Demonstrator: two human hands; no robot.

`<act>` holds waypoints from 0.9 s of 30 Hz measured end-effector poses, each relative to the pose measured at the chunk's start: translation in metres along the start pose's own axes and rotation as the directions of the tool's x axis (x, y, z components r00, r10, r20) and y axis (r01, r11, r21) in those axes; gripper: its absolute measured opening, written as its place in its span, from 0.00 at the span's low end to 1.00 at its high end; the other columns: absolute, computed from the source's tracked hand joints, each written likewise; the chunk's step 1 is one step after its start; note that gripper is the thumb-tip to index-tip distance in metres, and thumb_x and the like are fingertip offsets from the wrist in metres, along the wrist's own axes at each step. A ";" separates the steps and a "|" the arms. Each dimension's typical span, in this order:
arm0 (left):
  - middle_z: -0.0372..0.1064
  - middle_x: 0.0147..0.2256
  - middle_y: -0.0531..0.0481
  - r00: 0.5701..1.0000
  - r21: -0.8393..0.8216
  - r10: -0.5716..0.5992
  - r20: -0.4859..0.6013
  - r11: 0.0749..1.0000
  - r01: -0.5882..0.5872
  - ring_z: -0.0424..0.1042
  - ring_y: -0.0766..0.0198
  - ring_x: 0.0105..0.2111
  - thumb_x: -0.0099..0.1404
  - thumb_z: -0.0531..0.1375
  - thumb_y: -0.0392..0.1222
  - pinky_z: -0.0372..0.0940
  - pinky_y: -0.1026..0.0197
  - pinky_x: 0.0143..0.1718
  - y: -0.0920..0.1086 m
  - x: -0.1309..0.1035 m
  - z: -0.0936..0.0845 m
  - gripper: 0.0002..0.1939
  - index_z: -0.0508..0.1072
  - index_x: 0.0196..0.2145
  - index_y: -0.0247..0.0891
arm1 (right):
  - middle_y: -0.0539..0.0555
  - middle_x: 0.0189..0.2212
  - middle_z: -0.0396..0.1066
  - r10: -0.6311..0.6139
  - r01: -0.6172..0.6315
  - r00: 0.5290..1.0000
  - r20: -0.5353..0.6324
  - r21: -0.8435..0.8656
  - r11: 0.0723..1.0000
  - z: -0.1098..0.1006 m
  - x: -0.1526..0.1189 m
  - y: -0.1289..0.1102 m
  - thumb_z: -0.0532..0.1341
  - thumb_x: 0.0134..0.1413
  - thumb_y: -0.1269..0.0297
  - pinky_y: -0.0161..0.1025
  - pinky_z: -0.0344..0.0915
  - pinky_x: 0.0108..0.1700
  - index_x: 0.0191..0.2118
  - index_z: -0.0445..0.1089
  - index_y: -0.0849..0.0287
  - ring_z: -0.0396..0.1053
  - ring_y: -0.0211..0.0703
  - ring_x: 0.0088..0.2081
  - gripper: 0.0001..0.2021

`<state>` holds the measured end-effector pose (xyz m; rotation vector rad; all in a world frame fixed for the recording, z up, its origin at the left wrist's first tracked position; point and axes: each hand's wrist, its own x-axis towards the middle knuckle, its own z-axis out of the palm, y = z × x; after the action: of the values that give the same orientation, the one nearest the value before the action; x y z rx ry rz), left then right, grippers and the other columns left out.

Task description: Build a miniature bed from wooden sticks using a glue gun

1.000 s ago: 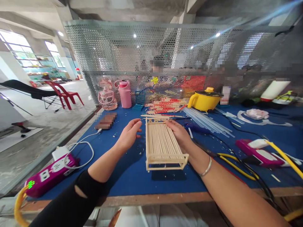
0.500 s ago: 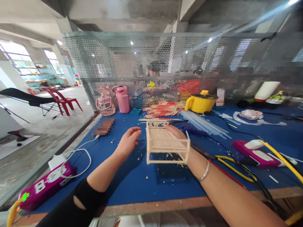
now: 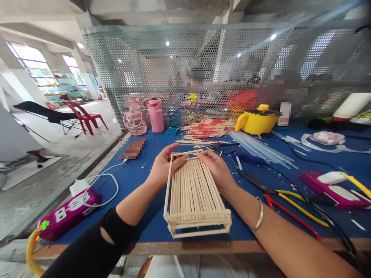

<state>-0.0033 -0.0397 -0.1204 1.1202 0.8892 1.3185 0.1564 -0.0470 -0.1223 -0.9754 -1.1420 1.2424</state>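
A small model bed made of pale wooden sticks (image 3: 197,189) is held above the blue table, its slatted top facing me and its near end tilted down. My left hand (image 3: 165,164) grips the far left corner, thumb laid over the slats. At the far right corner my right hand (image 3: 217,170) is closed on the frame, with a bangle on that wrist. Beyond the bed lies a pile of chopsticks with red ends (image 3: 205,129). A glue gun (image 3: 247,157) with a blue body rests just past my right hand.
Pliers with yellow and red handles (image 3: 290,197) lie at right, beside clear glue sticks (image 3: 261,148) and a yellow pot (image 3: 257,121). Purple power strips (image 3: 68,212) sit at both sides. A pink bottle (image 3: 155,116) stands before the perforated metal screen (image 3: 139,65). People are behind it.
My left hand has moved right and taken hold of the bed's far left corner. The bed has come nearer and tilted, showing more of its slatted top.
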 end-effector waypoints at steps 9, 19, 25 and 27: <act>0.74 0.41 0.45 0.998 -0.091 -0.056 0.040 0.994 0.060 0.73 0.63 0.36 0.51 0.68 0.39 0.65 0.62 0.38 0.005 0.004 -0.007 0.32 0.64 0.53 0.38 | 0.47 0.23 0.68 -0.129 0.126 0.985 -0.113 -0.034 0.991 -0.008 0.004 -0.005 0.62 0.46 0.54 0.38 0.60 0.33 0.28 0.67 0.57 0.63 0.38 0.26 0.11; 0.71 0.36 0.46 0.973 0.285 0.052 -0.224 0.958 0.014 0.70 0.63 0.32 0.59 0.50 0.67 0.64 0.63 0.29 0.011 0.000 -0.014 0.29 0.70 0.38 0.36 | 0.50 0.31 0.67 -0.532 0.429 0.710 -0.461 -0.316 0.846 -0.045 0.032 0.000 0.59 0.52 0.50 0.38 0.60 0.40 0.34 0.65 0.58 0.63 0.39 0.34 0.14; 0.66 0.19 0.50 0.998 0.561 -0.050 0.036 0.828 0.021 0.65 0.66 0.18 0.61 0.42 0.68 0.57 0.65 0.17 0.017 -0.017 -0.005 0.33 0.67 0.25 0.35 | 0.50 0.29 0.68 -0.604 0.437 0.608 -0.516 -0.417 0.797 -0.052 0.037 -0.004 0.57 0.55 0.52 0.39 0.61 0.39 0.34 0.64 0.60 0.64 0.39 0.33 0.14; 0.72 0.26 0.47 0.952 0.471 -0.280 0.120 0.860 0.194 0.69 0.63 0.20 0.61 0.45 0.67 0.58 0.66 0.15 0.014 -0.021 0.001 0.32 0.70 0.33 0.35 | 0.50 0.29 0.68 -0.676 0.456 0.548 -0.493 -0.501 0.735 -0.049 0.031 -0.009 0.57 0.55 0.54 0.39 0.61 0.39 0.35 0.64 0.59 0.65 0.39 0.33 0.12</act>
<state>-0.0075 -0.0620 -0.1089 1.4152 1.1919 0.8007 0.2053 -0.0148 -0.1190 -1.0259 -0.9695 0.1149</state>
